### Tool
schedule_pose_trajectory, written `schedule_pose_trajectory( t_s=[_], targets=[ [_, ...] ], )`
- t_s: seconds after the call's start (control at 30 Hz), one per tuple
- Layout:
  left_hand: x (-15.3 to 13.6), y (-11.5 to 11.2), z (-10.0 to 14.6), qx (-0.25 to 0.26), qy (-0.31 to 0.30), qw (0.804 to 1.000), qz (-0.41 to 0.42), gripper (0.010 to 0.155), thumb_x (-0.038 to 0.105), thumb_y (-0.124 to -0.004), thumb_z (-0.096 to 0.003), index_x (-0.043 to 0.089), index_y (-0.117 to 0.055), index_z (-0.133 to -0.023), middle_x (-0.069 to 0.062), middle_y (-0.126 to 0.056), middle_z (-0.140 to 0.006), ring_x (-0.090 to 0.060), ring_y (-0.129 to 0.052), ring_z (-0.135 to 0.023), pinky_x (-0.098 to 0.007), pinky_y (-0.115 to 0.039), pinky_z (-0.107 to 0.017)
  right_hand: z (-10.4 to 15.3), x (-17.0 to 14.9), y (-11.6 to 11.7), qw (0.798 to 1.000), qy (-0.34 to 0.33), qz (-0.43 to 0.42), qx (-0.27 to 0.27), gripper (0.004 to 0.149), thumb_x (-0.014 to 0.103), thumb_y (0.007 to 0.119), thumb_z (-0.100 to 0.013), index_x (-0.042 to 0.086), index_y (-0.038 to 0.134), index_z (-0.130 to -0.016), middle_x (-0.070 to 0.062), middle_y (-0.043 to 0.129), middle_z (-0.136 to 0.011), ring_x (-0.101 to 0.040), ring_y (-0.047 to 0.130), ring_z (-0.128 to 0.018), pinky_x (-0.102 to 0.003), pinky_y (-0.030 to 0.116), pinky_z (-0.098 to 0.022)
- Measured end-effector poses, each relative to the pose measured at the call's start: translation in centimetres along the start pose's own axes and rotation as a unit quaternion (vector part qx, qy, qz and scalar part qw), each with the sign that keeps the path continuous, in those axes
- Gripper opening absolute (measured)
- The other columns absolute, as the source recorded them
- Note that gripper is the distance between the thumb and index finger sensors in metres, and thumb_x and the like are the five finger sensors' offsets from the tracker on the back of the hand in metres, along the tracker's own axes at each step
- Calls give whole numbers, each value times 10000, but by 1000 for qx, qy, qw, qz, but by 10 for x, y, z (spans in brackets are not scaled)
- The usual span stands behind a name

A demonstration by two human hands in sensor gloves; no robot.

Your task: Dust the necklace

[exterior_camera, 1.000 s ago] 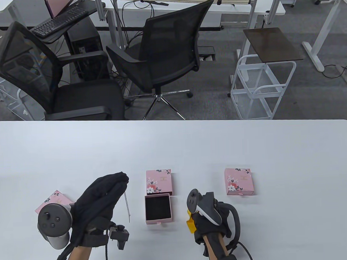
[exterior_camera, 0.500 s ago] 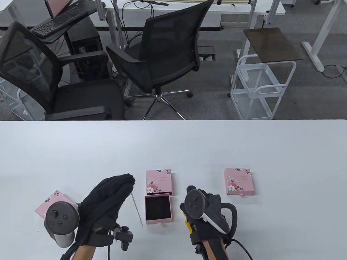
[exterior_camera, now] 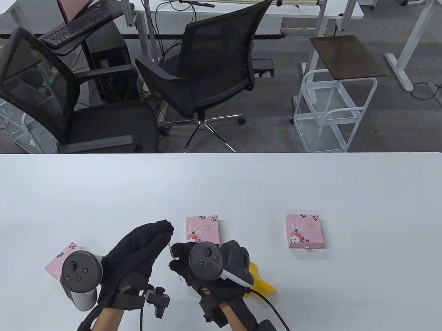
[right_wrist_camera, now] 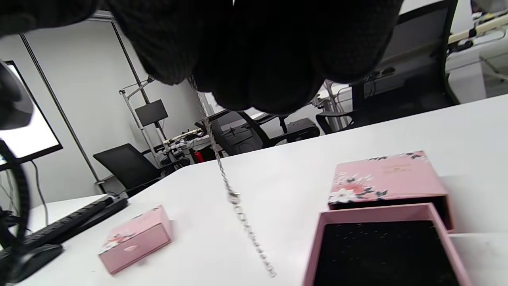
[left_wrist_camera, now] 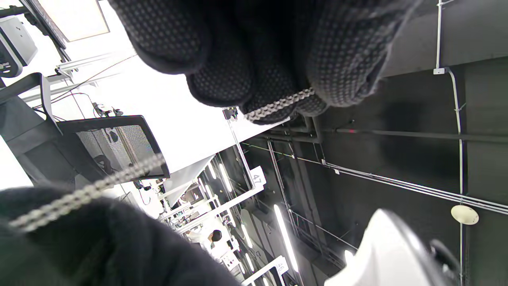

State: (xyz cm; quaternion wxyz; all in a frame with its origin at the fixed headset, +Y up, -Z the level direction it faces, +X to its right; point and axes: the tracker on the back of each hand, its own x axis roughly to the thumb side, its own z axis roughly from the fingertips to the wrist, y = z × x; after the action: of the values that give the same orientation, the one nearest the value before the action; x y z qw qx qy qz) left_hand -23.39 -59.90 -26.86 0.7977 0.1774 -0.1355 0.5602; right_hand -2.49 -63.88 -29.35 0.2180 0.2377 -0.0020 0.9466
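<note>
Above the tabletop (exterior_camera: 221,187), the left hand (exterior_camera: 137,255) pinches the necklace (right_wrist_camera: 222,171), dangling beside the open box (right_wrist_camera: 385,242). The right hand (exterior_camera: 206,267) seemingly grips it lower; the yellow cloth (exterior_camera: 259,283) lies unused, needed next for wiping.

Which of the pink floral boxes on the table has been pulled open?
The middle box: its black-lined drawer is slid out, while the left box and right box stay closed.

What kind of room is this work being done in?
Most likely an office or lab workspace: black mesh office chairs stand behind the white table, a keyboard lies on a desk behind, and height-adjustable desks stand on grey carpet.
</note>
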Motion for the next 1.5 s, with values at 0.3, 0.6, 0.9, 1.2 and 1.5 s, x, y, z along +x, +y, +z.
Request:
schedule_pose_trajectory(
  t_s=[0.3,0.6,0.9,1.2,1.5],
  targets=[
    [-15,9,-5,9,31,999,6,348,456,-913,-537,317,-942,-855,8,-1014,-836,-210,-942,-747,-411,-834,-543,1,-22,-8,999,25,-15,-17,363,332,781,-645,155,773,-962,-141,893,-840,-350,931,-638,-487,778,-540],
    [-32,8,-10,19,59,997,-41,346,452,-919,-534,312,-948,-849,4,-1020,-826,-211,-945,-741,-413,-835,-537,5,-41,-20,996,59,-5,-60,359,331,770,-654,159,760,-969,-144,881,-849,-349,923,-643,-491,773,-548],
    [-68,-27,-13,-51,86,977,-188,344,444,-927,-525,306,-956,-839,0,-1025,-816,-213,-949,-736,-418,-836,-536,1,-52,-8,994,76,-8,-80,361,329,772,-650,151,765,-963,-144,889,-832,-338,932,-622,-484,781,-537],
    [-99,-58,-7,-106,108,952,-266,345,437,-914,-534,302,-947,-850,-4,-1024,-813,-213,-948,-733,-417,-835,-536,-5,-54,11,995,83,8,-52,363,331,773,-648,147,767,-961,-144,894,-825,-337,933,-617,-484,782,-534],
    [-118,-82,2,-148,108,927,-327,349,440,-912,-530,305,-947,-850,3,-1028,-805,-205,-953,-728,-411,-841,-533,-11,-63,30,994,108,30,-17,363,328,772,-649,142,768,-961,-146,895,-826,-343,932,-620,-487,781,-533]
  ],
)
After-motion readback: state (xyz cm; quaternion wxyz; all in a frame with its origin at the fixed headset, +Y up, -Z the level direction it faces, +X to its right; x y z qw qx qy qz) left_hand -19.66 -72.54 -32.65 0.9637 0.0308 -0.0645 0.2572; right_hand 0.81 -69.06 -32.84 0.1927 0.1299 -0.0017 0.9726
